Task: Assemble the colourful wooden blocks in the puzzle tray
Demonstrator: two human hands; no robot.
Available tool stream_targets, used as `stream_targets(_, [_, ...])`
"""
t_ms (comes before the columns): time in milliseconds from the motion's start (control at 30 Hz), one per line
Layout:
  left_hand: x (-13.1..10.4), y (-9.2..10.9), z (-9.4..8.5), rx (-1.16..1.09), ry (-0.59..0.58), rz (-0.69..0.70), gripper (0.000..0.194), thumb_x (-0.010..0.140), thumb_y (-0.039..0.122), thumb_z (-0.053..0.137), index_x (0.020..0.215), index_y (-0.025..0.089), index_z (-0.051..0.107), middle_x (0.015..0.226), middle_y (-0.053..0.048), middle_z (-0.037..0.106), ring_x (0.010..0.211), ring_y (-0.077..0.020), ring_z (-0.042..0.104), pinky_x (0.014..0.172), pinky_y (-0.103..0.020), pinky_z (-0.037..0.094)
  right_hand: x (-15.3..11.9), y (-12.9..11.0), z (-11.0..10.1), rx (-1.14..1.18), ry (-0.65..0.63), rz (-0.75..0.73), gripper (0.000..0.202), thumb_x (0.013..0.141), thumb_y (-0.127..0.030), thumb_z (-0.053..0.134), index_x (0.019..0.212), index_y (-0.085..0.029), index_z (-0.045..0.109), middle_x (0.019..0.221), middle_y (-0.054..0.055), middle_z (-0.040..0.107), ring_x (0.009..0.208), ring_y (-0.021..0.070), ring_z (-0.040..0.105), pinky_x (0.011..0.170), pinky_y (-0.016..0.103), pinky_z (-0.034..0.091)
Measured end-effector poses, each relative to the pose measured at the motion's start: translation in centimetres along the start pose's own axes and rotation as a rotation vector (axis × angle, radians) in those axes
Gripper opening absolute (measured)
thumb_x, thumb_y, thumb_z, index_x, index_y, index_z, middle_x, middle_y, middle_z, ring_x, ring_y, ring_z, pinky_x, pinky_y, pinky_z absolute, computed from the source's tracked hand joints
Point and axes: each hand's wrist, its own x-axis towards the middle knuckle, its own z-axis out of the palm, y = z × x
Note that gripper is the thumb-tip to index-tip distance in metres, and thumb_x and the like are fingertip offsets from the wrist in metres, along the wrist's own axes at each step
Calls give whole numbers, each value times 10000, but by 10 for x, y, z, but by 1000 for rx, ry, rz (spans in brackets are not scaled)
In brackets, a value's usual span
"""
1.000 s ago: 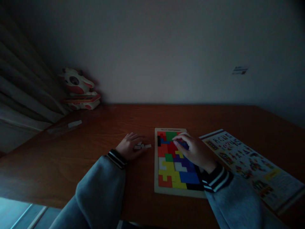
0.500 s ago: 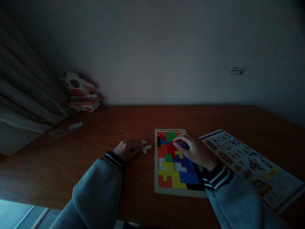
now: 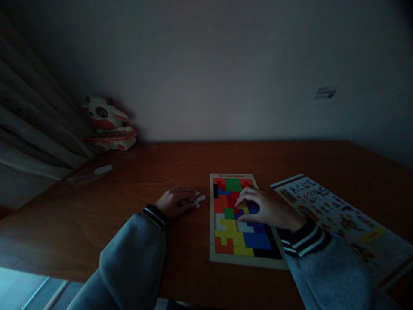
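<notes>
My left hand point(image 3: 177, 202) rests on the table left of the puzzle board, its fingertips reaching over a small white puzzle piece point(image 3: 201, 198); the fingers partly cover it. A dark gap shows between thumb and fingers. Over the right half of the wooden puzzle board point(image 3: 212, 254) is my right hand point(image 3: 266, 206), thumb and forefinger apart with nothing seen between them. Coloured block-shaped pieces fill much of the board, among them a green piece point(image 3: 232, 185), a blue piece point(image 3: 257, 240) and a yellow piece point(image 3: 242, 249). My right hand hides part of its right side.
A printed pattern sheet point(image 3: 371, 234) lies right of the board, partly under my right sleeve. At the back left stands a white and red toy point(image 3: 106, 122) beside a curtain point(image 3: 35, 125). A pale strip point(image 3: 103, 169) is on the table's left. A wall rises behind.
My right hand has moved slightly down and right over the board, and its thumb and forefinger have spread apart. My left fingers have shifted a little right, covering more of the white pieces.
</notes>
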Motion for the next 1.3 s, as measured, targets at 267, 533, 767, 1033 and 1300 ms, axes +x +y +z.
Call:
stream_targets(267, [1,3,-1,4,-5,-6,319,897,421,635,1156,242,688,1182,-63,705,1082,-204,655,951,-377,537,-1,5,0,-39,-15,-30,296,781,-500,723,970,-272,715,1054,34,616,982,205,600,891,348,478])
stream_targets(533, [2,4,1,15,-18,-17,394,878,438,664,1207,222,654,1184,-76,698,1099,-216,642,960,-390,522,0,4,0,-69,-10,-37,236,785,-419,730,964,-265,733,1048,37,615,973,200,620,892,346,488])
stream_targets(767, [1,0,5,25,-14,15,368,877,459,654,1162,228,680,1205,-87,686,1105,-225,643,962,-410,519,0,2,-1,-56,15,-57,212,776,-405,735,932,-263,752,1003,36,647,919,201,635,840,337,506])
stream_targets(1033, [1,3,5,34,-11,8,348,874,428,669,1154,221,679,1198,-85,687,1089,-223,647,951,-402,519,1,2,-3,-85,-32,-15,301,798,-521,711,954,-268,763,1049,38,626,977,200,627,895,335,485])
stream_targets(1300, [2,3,5,21,-3,25,312,873,418,673,1121,229,689,1193,-74,689,1084,-214,650,947,-381,519,1,0,-2,-110,3,-63,192,789,-381,739,926,-252,777,1005,38,644,922,180,648,859,312,501])
